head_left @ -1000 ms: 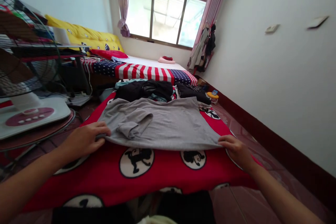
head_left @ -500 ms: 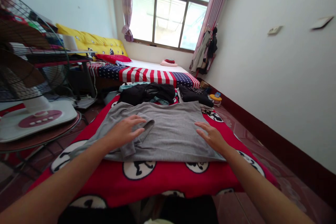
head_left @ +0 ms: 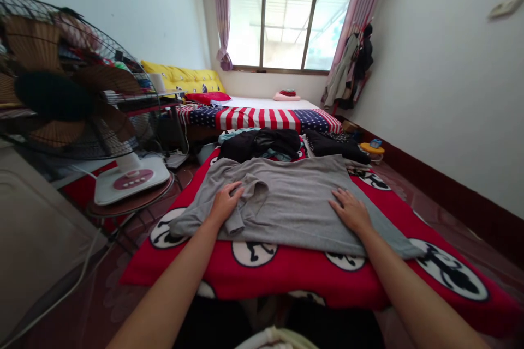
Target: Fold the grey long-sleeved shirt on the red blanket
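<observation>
A grey shirt [head_left: 295,202] lies spread out on a red blanket [head_left: 311,278] printed with round black-and-white cartoon patches. My left hand [head_left: 226,202] rests flat and open on the shirt's left side, by a folded-in sleeve. My right hand [head_left: 351,210] lies flat and open on the shirt's right part. Neither hand holds anything.
A pile of dark clothes [head_left: 262,143] sits just beyond the shirt. A bed with a stars-and-stripes cover [head_left: 262,116] stands under the window. A standing fan [head_left: 77,103] on a round stand is at the left. A white wall runs along the right.
Both hands let go of the shirt's near hem and moved onto its surface, pressing flat. The view has pulled back and swung left, showing more of the fan.
</observation>
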{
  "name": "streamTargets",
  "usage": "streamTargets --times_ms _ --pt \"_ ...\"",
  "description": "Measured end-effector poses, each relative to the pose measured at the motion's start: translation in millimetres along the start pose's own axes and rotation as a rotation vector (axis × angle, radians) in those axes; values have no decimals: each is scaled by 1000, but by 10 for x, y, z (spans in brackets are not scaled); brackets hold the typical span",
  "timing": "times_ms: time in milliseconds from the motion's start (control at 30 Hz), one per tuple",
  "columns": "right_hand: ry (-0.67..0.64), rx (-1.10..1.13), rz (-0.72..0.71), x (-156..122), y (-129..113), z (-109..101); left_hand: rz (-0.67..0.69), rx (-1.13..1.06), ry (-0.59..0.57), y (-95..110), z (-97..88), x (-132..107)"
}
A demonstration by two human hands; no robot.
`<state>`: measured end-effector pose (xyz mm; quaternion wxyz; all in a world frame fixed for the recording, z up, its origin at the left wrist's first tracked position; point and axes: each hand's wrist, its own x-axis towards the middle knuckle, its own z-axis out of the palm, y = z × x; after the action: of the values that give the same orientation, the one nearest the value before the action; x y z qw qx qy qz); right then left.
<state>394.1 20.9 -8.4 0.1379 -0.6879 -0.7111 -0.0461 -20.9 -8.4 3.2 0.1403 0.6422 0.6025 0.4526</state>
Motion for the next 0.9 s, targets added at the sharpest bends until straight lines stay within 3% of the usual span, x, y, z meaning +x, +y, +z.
streamTargets --times_ms 100,233,433,567,633,733,833,900 --pt "54 40 -18 31 69 63 -89 -67 130 -74 -102 -13" --pt "108 83 -43 71 138 138 -110 24 181 -147 -211 -143" --pt "155 114 -71 83 181 166 -51 250 144 -109 -246 -320" --pt "258 109 -112 60 126 154 -55 294 107 -63 -246 -323" --pt "332 170 -148 23 -37 118 -66 291 106 -47 -243 -323" --pt "371 373 -304 -92 -545 35 -66 278 110 -33 -241 -334" --pt "221 565 -436 -241 -1268 -41 -75 236 110 -25 -244 -347" --pt "134 528 -488 -313 -1738 -78 -68 189 110 -17 -246 -353"
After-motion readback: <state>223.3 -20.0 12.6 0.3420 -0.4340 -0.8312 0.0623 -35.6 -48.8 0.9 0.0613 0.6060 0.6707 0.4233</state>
